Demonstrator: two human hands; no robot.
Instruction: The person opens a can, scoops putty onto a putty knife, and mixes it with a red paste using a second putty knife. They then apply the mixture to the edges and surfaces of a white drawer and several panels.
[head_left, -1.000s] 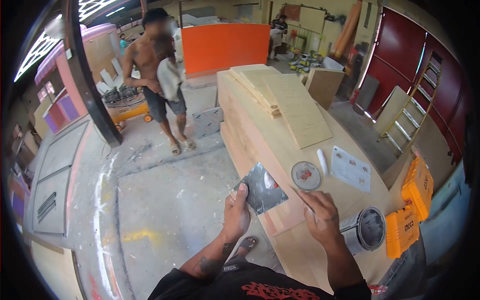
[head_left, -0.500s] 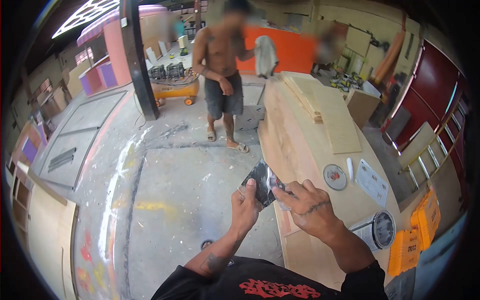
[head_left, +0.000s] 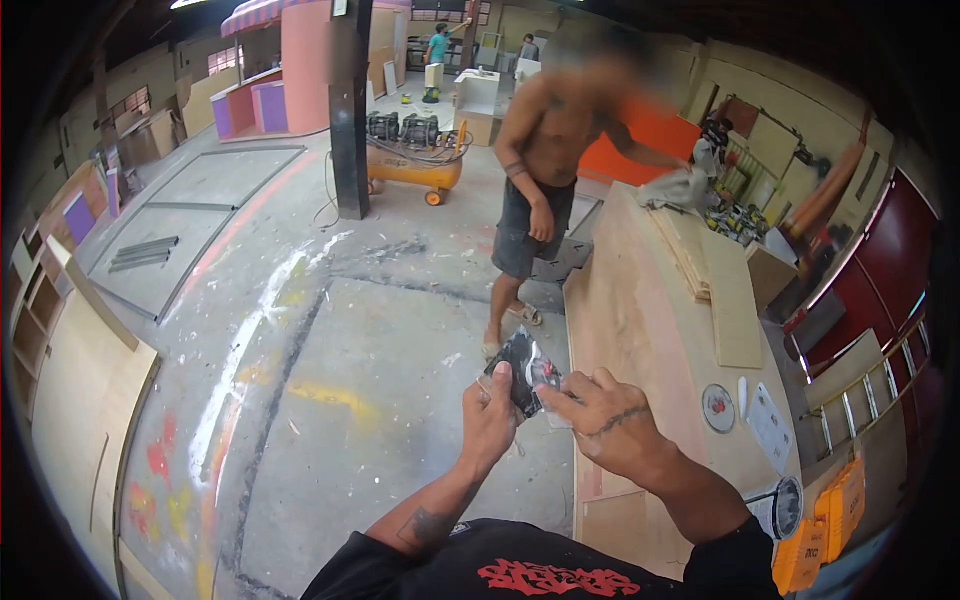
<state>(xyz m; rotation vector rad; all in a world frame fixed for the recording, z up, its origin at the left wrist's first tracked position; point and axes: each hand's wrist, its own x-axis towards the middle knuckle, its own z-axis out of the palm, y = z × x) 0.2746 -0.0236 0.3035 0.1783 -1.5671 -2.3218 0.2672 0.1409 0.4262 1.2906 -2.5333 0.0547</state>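
My left hand (head_left: 489, 415) grips a flat black plate (head_left: 516, 358), thumb on top, held up in front of my chest. White paste with a dab of red (head_left: 543, 366) lies on the plate's right half. My right hand (head_left: 618, 418) is closed at the plate's right edge, its fingers bent toward the paste. A thin pale edge shows beneath those fingers; what it belongs to is mostly hidden. On the wooden worktop to the right are a round lid (head_left: 718, 408) with red on it, a white tube (head_left: 742, 398) and an open paste-smeared can (head_left: 786, 508).
A co-worker (head_left: 550, 150) stands ahead beside the worktop (head_left: 640, 330), one hand near a grey cloth (head_left: 675, 188). Boards (head_left: 733, 300) lie on it. Orange cases (head_left: 835, 510) and a ladder (head_left: 875, 385) are at right. A post (head_left: 349, 120) and an orange compressor (head_left: 415, 170) stand beyond.
My view has turned and tilted, so the surroundings sit differently. The co-worker has come closer to the worktop and lowered the cloth onto the boards. My hands stay at the black plate.
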